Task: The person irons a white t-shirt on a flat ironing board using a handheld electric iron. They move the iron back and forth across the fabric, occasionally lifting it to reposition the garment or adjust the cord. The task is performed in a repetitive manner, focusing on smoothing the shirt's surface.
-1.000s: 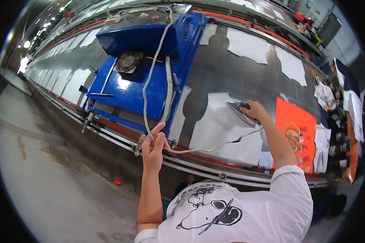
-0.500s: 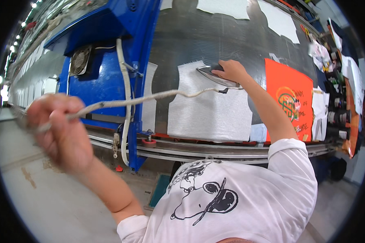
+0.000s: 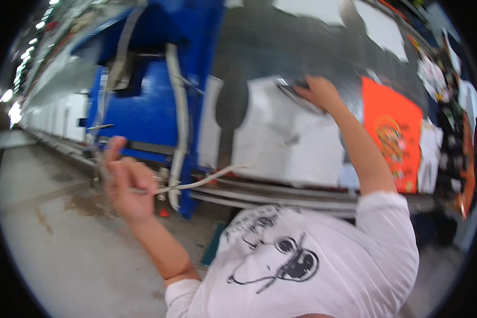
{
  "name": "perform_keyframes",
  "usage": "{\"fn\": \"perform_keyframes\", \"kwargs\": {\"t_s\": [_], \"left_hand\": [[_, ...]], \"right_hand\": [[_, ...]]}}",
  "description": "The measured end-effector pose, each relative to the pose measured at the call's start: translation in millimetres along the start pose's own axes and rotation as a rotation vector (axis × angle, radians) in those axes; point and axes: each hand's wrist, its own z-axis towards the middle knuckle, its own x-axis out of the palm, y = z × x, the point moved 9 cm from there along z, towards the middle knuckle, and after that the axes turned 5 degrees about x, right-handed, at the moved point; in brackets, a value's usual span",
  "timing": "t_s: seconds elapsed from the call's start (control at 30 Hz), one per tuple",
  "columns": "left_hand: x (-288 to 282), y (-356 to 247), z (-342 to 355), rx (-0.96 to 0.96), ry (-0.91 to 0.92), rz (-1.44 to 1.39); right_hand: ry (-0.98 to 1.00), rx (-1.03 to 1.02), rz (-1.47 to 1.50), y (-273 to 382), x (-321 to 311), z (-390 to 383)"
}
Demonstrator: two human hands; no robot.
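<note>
My left hand (image 3: 131, 188) is closed around a pale cord (image 3: 204, 180), with one finger pointing up. The cord runs from that hand to the right, over the table's near rail, and its far stretch is blurred. On the right, my right hand (image 3: 320, 93) grips a small dark-handled clothes iron (image 3: 297, 98). The iron rests near the top edge of a white fabric piece (image 3: 286, 153), which lies flat on the dark table (image 3: 249, 42). Much of the iron's handle is hidden by my fingers.
A blue machine frame (image 3: 148, 111) with a ribbed pale hose (image 3: 177, 106) stands on the left. An orange printed sheet (image 3: 373, 114) lies right of my right forearm. Metal rails (image 3: 249, 193) run along the table's near edge. More white pieces (image 3: 379, 32) lie at the far side.
My left hand has moved down and to the right, and the cord now hangs lower, off the fabric. My right hand and the iron keep their place on the fabric; the view has shifted slightly.
</note>
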Motion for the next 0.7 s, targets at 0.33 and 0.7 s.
{"fn": "perform_keyframes", "kwargs": {"t_s": [0.33, 0.7], "left_hand": [[-124, 103, 69, -0.148, -0.388, 0.182], [56, 29, 332, 0.453, 0.180, 1.289]], "right_hand": [[0.328, 0.101, -0.066, 21, 56, -163], [0.208, 0.277, 0.016, 28, 72, -194]]}}
